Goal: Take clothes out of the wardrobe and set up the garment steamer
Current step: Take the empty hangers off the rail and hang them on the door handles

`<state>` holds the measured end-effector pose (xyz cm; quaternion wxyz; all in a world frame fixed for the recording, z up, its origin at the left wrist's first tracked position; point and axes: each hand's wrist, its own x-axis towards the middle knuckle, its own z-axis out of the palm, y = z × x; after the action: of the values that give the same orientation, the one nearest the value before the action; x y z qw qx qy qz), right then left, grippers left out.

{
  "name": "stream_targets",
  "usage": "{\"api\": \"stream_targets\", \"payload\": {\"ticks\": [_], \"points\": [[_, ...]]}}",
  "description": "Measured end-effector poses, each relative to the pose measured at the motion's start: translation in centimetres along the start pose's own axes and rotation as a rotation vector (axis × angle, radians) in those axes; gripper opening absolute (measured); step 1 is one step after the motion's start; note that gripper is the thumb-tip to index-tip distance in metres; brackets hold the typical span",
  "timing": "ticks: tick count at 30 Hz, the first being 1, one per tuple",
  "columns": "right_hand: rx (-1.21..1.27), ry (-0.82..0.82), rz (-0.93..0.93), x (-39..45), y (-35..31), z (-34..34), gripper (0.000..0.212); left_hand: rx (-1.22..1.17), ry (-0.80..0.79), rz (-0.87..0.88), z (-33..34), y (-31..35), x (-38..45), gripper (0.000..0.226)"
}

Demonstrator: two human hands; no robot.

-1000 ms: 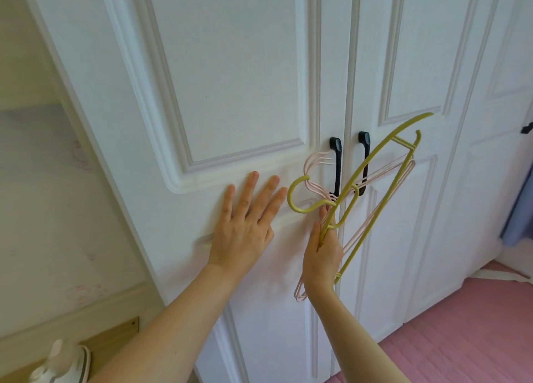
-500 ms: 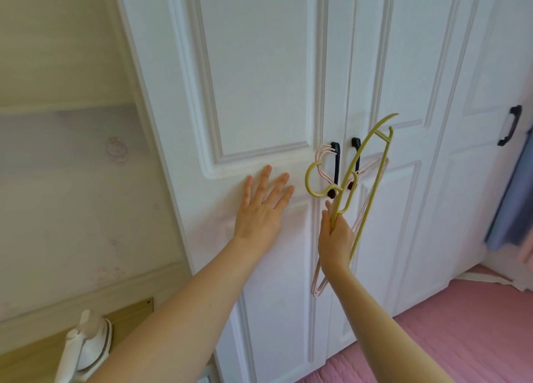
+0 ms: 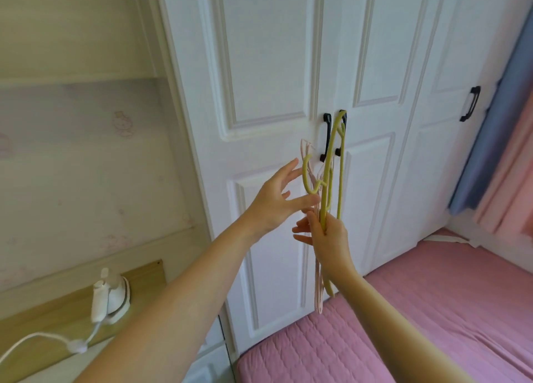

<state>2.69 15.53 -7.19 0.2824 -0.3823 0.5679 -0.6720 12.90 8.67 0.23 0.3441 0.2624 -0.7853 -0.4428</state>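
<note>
White wardrobe doors (image 3: 268, 65) stand shut as the left hand (image 3: 277, 201), flat against the left door panel a second ago, lifts clear and reaches with fingers spread and relaxed toward the hangers. The right hand (image 3: 328, 238) grips a yellow-green hanger (image 3: 331, 175) and at least one pale pink hanger (image 3: 318, 290) by their lower bars, now turned nearly edge-on in front of the two black handles (image 3: 327, 137) at the door seam. With the doors closed and bare hangers in hand, the clothes appear to be already out, so the job likely turns next to the steamer. That white steamer (image 3: 111, 299) sits on a wooden ledge (image 3: 57, 304) at the lower left, near its right end, its cord (image 3: 34, 341) trailing off the left edge. Pink quilted bedding (image 3: 403, 325) runs up to the wardrobe foot, and blue and pink curtains (image 3: 501, 151) hang at the right.
</note>
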Motion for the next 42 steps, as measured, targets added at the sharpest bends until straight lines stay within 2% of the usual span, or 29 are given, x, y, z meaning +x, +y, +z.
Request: {"api": "stream_targets", "payload": {"ticks": [8, 12, 20, 32, 38, 42], "points": [[-0.052, -0.114, 0.117, -8.8, 0.6, 0.0, 0.025, -0.195, -0.06, -0.021, -0.2, 0.8, -8.2, 0.06], [-0.095, -0.192, 0.185, -12.9, 1.0, 0.2, 0.024, -0.243, -0.027, -0.051, -0.2, 0.5, -12.1, 0.052], [-0.112, -0.429, 0.378, -18.3, 3.1, 1.6, 0.025, -0.39, 0.065, -0.156, -1.3, -1.1, -19.0, 0.02], [-0.088, -0.704, 0.71, -21.9, 7.5, 9.4, 0.022, -0.418, 0.242, -0.39, -7.0, -6.9, -26.9, 0.017], [0.037, -0.857, 0.98, -20.9, 9.6, 12.4, 0.031, -0.423, 0.297, -0.484, -9.7, -10.0, -27.7, 0.016], [0.089, -0.843, 1.058, -18.8, 10.8, 14.2, 0.032, -0.418, 0.331, -0.52, -11.1, -12.0, -26.7, 0.015]]}}
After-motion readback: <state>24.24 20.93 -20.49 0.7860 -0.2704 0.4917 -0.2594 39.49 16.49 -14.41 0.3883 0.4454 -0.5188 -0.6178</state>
